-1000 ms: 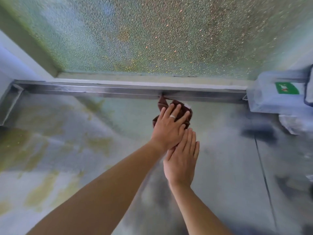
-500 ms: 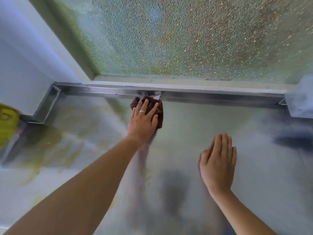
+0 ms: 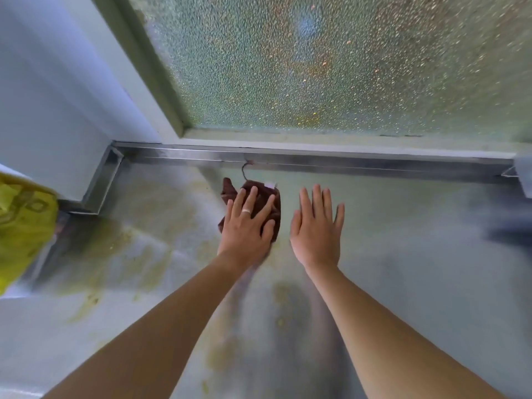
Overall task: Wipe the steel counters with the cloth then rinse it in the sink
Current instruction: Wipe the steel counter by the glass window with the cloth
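Head view, single frame. Hidden or cut off: most of the brown cloth (image 3: 260, 197) lies under the left hand (image 3: 247, 226), so only its far edge, a left corner and a strip along its right side show; a small white tag sits at its far right corner, and a thin dark thread runs from the cloth up to the steel upstand (image 3: 316, 161). The yellow object (image 3: 23, 226) at the left edge is cropped by the frame and I cannot tell what it is. A pale object (image 3: 524, 177) at the right edge is also cropped and blurred. The pebbled glass of the window (image 3: 331, 67) lets nothing behind it be made out. No sink or other container is in view. Counts: two hands, two bare forearms, one cloth, one ring (image 3: 246, 211) on a left-hand finger. Left hand: fingers straight and spread, palm down, pressing the cloth flat on the steel counter (image 3: 417, 269). Right hand (image 3: 316, 226): fingers straight and slightly apart, palm down just beside the cloth, holding nothing; whether it touches the steel cannot be told. Cloth position: near the back of the counter, a little short of the upstand. Yellow-green smears mark the counter to the left of and nearer than the cloth.
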Demonstrator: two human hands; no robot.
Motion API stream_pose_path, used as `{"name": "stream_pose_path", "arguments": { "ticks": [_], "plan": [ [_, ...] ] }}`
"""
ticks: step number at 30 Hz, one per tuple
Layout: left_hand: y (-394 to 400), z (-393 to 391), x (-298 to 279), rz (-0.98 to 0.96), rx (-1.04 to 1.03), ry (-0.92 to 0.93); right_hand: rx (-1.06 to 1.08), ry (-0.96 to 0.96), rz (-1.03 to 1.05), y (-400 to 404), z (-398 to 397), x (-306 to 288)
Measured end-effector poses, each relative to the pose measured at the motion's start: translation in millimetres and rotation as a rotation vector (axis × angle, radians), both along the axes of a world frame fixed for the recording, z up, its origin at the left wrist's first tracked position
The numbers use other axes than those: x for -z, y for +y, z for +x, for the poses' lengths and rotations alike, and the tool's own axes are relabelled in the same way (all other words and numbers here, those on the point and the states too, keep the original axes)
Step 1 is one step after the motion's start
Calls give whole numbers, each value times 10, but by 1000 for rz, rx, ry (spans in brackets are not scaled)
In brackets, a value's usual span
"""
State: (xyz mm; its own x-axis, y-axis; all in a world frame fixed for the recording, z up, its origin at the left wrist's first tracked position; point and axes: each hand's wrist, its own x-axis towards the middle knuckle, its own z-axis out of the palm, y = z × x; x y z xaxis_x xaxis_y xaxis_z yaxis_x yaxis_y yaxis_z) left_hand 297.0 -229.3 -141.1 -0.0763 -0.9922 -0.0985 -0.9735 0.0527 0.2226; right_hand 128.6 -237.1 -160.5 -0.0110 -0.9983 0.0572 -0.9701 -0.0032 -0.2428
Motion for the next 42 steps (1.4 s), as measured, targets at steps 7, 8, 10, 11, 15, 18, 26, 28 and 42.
{"name": "stream_pose_path", "arguments": {
  "ticks": [7,8,10,11,15,18,26,28,42],
  "plan": [
    [-480,90,31,-2,-8,-22,12,21,23,-33,25,6],
    [-584,100,37,-13,-23,-25,10,29,23,-39,25,24],
    [-687,107,76,-57,-35,-29,14,49,27,-66,32,65],
    [-694,110,94,-79,-36,-27,15,55,32,-76,36,76],
    [-635,105,114,-89,-37,7,11,61,32,-83,42,74],
    [-419,91,88,-72,12,54,0,58,52,-90,29,36],
    [737,-176,-108,93,68,125,-169,2,146,85,-195,-106],
    [1099,-290,-117,80,53,109,-200,21,108,388,-303,-107],
    [388,-421,4,24,1,-21,-136,69,7,663,-338,7]
  ]
}}
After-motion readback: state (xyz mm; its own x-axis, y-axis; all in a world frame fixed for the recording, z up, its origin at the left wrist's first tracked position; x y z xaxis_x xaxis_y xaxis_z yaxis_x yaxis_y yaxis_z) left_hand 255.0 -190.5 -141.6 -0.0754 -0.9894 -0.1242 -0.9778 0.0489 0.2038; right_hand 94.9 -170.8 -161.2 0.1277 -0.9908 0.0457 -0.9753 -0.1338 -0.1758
